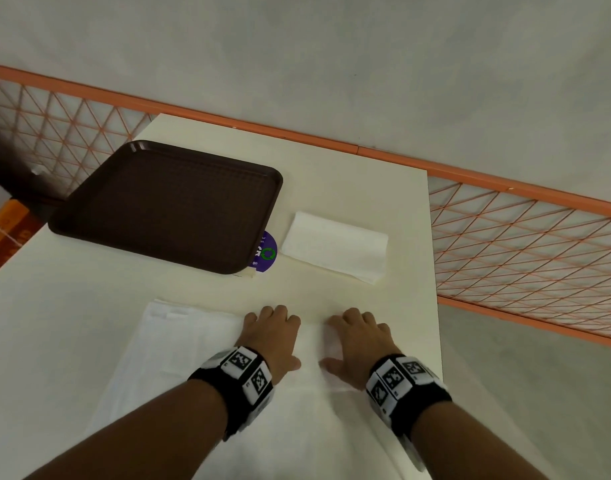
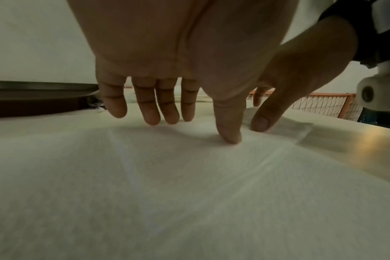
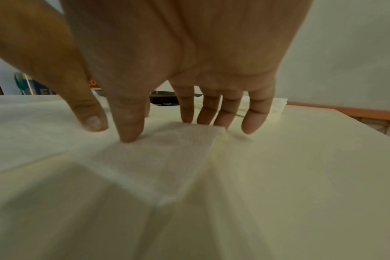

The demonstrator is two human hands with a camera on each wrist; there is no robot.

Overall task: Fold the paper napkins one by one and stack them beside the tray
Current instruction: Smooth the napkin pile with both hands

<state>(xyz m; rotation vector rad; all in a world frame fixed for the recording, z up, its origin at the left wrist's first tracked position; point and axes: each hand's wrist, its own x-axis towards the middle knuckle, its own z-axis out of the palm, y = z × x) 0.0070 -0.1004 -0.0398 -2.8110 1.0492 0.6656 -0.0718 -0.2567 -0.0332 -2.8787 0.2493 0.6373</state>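
A large white paper napkin (image 1: 179,358) lies spread flat on the near part of the table. My left hand (image 1: 273,334) and right hand (image 1: 359,337) rest side by side on its far right part, palms down. In the left wrist view my left hand (image 2: 189,109) touches the napkin (image 2: 167,176) with straight fingers, the thumb pressing the sheet. In the right wrist view my right hand (image 3: 185,112) presses the napkin's corner (image 3: 167,149) the same way. A folded napkin stack (image 1: 335,245) lies just right of the brown tray (image 1: 165,206).
The cream table (image 1: 366,188) ends close to the right of my right hand. An orange mesh railing (image 1: 522,244) runs behind and to the right. A purple round sticker (image 1: 266,252) peeks out between tray and stack. An orange box (image 1: 6,230) stands off the table's left.
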